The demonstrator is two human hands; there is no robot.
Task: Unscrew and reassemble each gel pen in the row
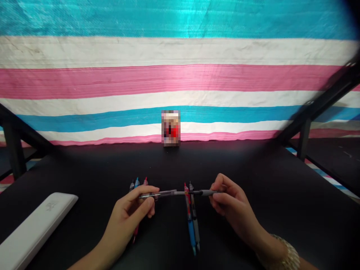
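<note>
My left hand [128, 213] pinches a clear pen barrel [168, 193] between thumb and fingers. In my right hand [236, 206], the thumb and fingertips close on a grey pen grip [207, 192]. A thin refill [181, 192] spans the stretch between barrel and grip, so the pen lies level across both hands. Below it, two pens rest side by side on the table: one with a red top and blue grip [190, 227], the other with a grey grip [196, 228]. Several more pens [137, 182] lie behind my left hand, partly hidden by it.
A long white case [42, 228] lies on the black table [112, 161] at the left. Near the back edge stands a small blurred-out card or box [170, 128]. Dark metal frame bars [317, 101] flank the table, and a striped sheet [168, 80] hangs behind.
</note>
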